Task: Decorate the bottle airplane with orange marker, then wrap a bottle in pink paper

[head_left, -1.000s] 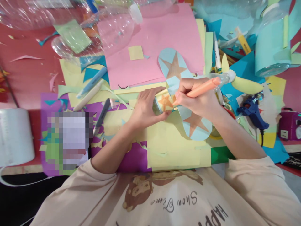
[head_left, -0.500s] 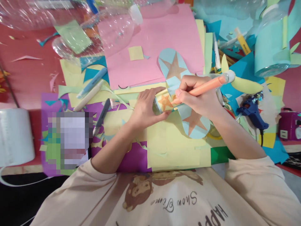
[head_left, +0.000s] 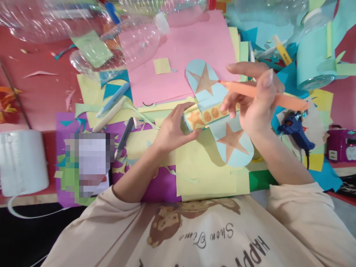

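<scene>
A toy plane [head_left: 206, 120] lies in front of me, with a yellow paper band bearing orange dots round its body. Its light blue wings [head_left: 222, 152], round at the ends, each carry a brown star, and an orange star marks the near-left end of the body. My left hand [head_left: 175, 128] grips that left end between thumb and fingers. Above the plane's right part, my right hand [head_left: 258, 96] holds an orange marker [head_left: 244, 89], its tip pointing left over the upper wing. The plane's right end is hidden behind this hand.
Blue, white and grey markers [head_left: 114, 100] lie at left among paper scraps. A phone [head_left: 93, 163], partly blurred, rests below them. Clear bottles [head_left: 141, 37] stand along the back over pink paper [head_left: 194, 33]. A blue glue gun [head_left: 299, 129] and a teal bottle [head_left: 317, 52] are at right.
My right hand has lifted the marker off the yellow band and turned, uncovering the orange dots. My left hand keeps its grip on the plane.
</scene>
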Available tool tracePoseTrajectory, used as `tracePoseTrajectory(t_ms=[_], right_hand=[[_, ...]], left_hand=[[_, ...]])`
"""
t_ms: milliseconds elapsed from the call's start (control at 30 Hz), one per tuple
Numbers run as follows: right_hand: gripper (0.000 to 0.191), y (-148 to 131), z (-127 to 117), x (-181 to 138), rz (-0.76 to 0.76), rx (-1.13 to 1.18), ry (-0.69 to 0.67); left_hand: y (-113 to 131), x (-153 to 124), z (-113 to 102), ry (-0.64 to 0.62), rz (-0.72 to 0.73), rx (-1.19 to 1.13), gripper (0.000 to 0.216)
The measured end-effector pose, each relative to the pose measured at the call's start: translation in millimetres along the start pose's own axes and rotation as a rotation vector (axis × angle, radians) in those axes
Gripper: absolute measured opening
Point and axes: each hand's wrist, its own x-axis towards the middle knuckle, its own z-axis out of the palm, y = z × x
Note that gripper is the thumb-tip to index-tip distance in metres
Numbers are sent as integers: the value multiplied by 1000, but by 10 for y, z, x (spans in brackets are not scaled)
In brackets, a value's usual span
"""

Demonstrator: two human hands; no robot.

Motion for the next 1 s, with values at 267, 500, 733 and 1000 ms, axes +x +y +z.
tracePoseTrajectory(t_ms=[267, 500, 733, 1000], right_hand=[[22, -187, -27, -219, -3, -416, -126], [53, 194, -198, -512, -250, -583, -260], [56, 285, -222, -570, -209, -616, -296], [52, 298, -262, -547, -53, -487, -223]], left_hand=[[-58, 3, -20, 192, 2, 18, 64], [-53, -41, -28, 295, -47, 65, 81], [-20, -72, -1, 253, 1, 181, 82], [-6, -99, 67, 218, 428, -90, 67]])
